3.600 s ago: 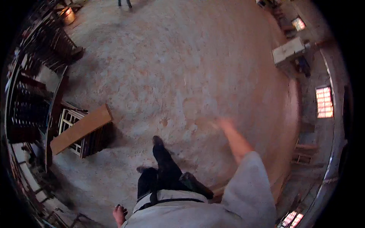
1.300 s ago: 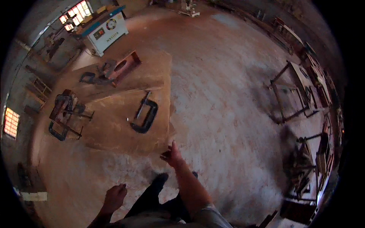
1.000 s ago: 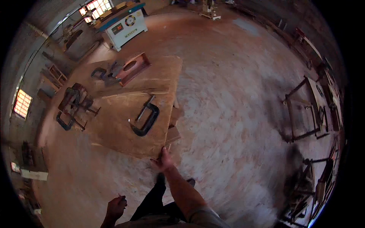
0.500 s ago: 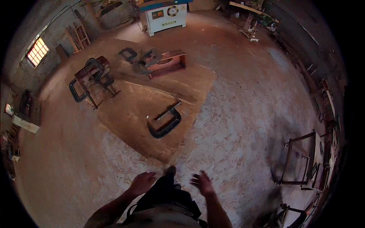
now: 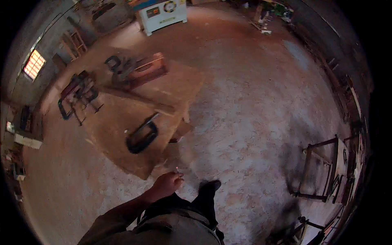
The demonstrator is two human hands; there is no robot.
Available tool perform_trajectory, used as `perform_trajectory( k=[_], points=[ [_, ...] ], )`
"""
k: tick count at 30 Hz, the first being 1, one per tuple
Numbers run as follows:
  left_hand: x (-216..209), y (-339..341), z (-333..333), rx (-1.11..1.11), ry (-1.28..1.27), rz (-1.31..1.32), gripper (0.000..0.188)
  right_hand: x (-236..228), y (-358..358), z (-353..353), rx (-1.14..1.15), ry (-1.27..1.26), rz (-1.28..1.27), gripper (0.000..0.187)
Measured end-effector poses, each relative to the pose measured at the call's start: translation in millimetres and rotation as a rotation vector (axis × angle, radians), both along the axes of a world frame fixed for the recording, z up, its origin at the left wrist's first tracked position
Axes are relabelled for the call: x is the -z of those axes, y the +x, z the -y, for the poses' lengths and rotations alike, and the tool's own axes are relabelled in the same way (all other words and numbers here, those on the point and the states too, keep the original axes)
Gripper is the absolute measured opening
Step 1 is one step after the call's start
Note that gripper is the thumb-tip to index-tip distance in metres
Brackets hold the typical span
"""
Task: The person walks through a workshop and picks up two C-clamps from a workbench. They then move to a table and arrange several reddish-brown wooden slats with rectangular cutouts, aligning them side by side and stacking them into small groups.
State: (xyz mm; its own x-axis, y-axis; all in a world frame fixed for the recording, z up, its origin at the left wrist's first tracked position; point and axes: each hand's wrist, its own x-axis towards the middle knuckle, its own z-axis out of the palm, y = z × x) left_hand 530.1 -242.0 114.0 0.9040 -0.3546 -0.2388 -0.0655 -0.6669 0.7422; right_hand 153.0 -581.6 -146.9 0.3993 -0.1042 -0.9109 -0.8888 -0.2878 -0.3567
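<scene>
My left hand (image 5: 166, 183) is in front of my body at the near corner of a brown wooden board (image 5: 108, 141). Its fingers are curled closed, and a tiny pale thing pokes up by them, too small to name. My right hand is out of sight. Nearest to the left hand on the board lies a black C-clamp (image 5: 141, 147) with its screw pointing away. More dark clamps (image 5: 90, 94) grip a piece at the board's left side. Farther back, a reddish box-like wooden piece (image 5: 149, 72) sits beside other dark clamps (image 5: 114, 64).
A long wooden strip (image 5: 141, 99) crosses the board. Beyond stands a white machine (image 5: 163, 18) with a blue top. A frame-like stand (image 5: 310, 169) is on the right, with timber (image 5: 326, 77) along the wall. The dusty floor (image 5: 245, 122) surrounds the board.
The view has shifted, so the board and clamps sit farther left. My left hand has moved right and curled closed. My right hand has left the picture. One foot is stepping forward.
</scene>
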Motion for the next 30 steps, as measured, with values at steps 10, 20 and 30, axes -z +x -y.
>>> perform_trajectory(
  k=[10,20,30],
  points=[
    [41.0,40.9,150.1,-0.045,-0.03,-0.093,0.026,7.8,97.9,208.3,1.028,0.114,-0.07,0.047],
    [155.6,207.1,239.0,0.096,0.181,-0.282,0.031,-51.7,219.9,319.6,1.244,-0.012,0.241,0.04],
    [186.6,441.5,436.5,0.418,0.2,-0.276,0.034,-65.7,273.9,384.3,1.58,0.059,0.196,0.034]
  ],
)
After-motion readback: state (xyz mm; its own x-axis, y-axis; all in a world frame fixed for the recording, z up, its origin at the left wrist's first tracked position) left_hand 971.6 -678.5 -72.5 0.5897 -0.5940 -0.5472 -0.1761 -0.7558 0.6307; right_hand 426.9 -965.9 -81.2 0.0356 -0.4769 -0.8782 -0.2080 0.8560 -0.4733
